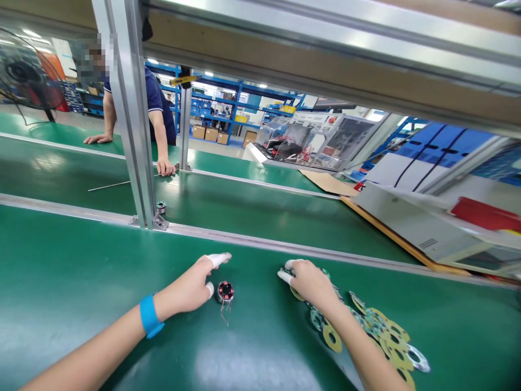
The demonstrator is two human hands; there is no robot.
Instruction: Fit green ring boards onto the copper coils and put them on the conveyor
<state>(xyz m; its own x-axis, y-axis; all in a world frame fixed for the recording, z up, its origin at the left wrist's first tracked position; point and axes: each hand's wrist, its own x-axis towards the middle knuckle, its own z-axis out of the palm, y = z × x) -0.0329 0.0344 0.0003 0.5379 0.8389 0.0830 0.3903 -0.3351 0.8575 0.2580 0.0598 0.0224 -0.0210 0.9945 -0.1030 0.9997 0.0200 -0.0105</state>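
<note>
My left hand (pixel 198 285), with white finger covers and a blue wristband (pixel 150 316), is open. Its thumb and fingers are apart beside a small round wound motor stator (pixel 225 292), whose loose copper wires trail on the green bench. At the near edge of a pile of ring-shaped circuit boards (pixel 376 323) is my right hand (pixel 307 279), also with white covers on its fingertips. Its thumb and forefinger are close together in a pinch; what is between them is too small to make out. The hand and forearm hide part of the pile.
An aluminium post (pixel 128 114) rises from the rail (pixel 244 241) behind my hands. Near its foot sits another stator (pixel 161 207) on the conveyor belt (pixel 260 209). A co-worker (pixel 160 108) leans on the far side, one hand near a thin rod (pixel 109 186). A grey cabinet (pixel 419 222) stands right.
</note>
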